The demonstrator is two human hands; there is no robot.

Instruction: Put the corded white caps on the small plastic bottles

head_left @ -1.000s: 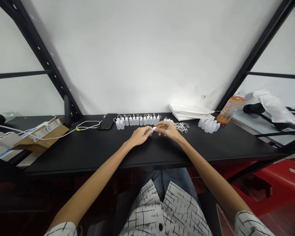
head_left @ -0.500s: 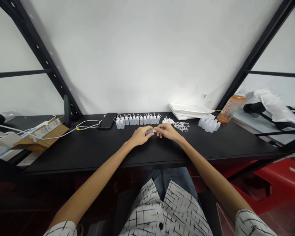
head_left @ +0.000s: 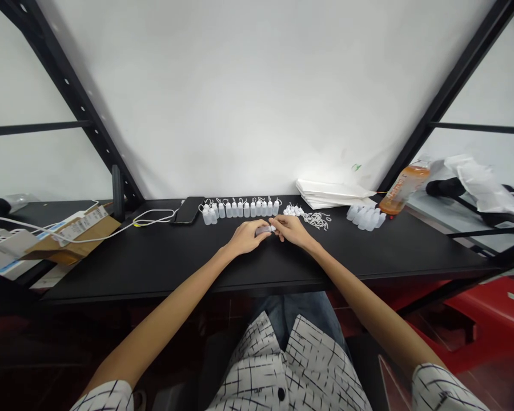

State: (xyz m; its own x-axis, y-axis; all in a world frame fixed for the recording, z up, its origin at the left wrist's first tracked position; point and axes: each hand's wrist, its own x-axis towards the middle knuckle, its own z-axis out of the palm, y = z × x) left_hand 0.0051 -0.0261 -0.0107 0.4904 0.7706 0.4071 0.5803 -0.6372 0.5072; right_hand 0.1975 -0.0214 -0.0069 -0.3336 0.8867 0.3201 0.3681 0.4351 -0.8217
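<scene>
Clasping a small, cylindrical, translucent plastic bottle (head_left: 263, 230) sideways between the curved thumb and fingers of the left hand (head_left: 245, 237), over a smooth matte-black tabletop (head_left: 154, 262). Pinching its white tip with the bent, narrowed fingers of the right hand (head_left: 292, 229). Working in front of a row of upright, cord-looped, white-capped bottles (head_left: 246, 210), near a tangled heap of thin white strings (head_left: 319, 220).

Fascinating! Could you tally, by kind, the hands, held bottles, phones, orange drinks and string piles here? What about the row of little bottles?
Hands (left hand, right hand): 2
Held bottle: 1
Phone: 1
Orange drink: 1
Pile of white strings: 1
Total: 6
Row of little bottles: too small to count surely, left out.
</scene>
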